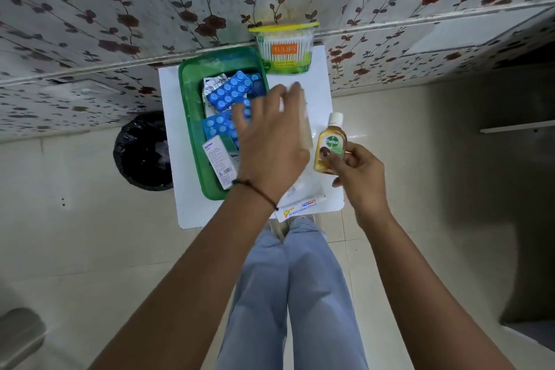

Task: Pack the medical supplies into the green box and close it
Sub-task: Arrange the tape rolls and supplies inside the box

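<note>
Floral-patterned wall behind, pale floor tiles below, small white bench [174, 141] standing between them. On its left half, open green box [192, 117], already holding blue blister packs [229, 90], a foil strip [211, 82] and a small white carton [217, 159]. Just behind the box, against the wall, yellow-lidded tub of cotton swabs [283, 49], upright. Left hand [270, 141] spread over the box's right edge, fingers splayed, something thin and pale blurred beneath them; cannot tell whether gripped. Right hand [357, 173] closed around a small bottle of amber antiseptic [330, 144], white cap pointing toward the wall, lifted just right of the left hand. At the bench's near edge, white ointment tube [300, 209] lying flat, partly under the left wrist. Dark bin with a black liner [141, 153] on the floor left of the bench. Light blue trousers below.
</note>
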